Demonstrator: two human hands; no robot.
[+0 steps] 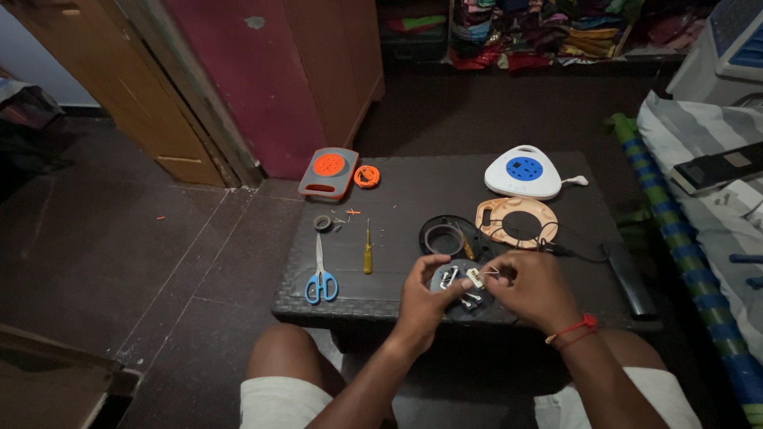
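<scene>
My left hand (pixel 425 298) and my right hand (pixel 531 287) meet over a dark round socket plate (pixel 459 295) near the front edge of a low dark table (pixel 413 195). Between their fingertips they pinch a small white socket part (pixel 475 277) with thin wires. More small white pieces lie on the plate under the hands. A red thread circles my right wrist.
On the table lie blue-handled scissors (pixel 321 278), a yellow-handled screwdriver (pixel 367 256), a black ring (pixel 447 235), a tan ring plate (pixel 517 220), a white and blue extension reel (pixel 524 171), a grey and orange reel (pixel 328 172), an orange disc (pixel 366 176). A bed stands at right.
</scene>
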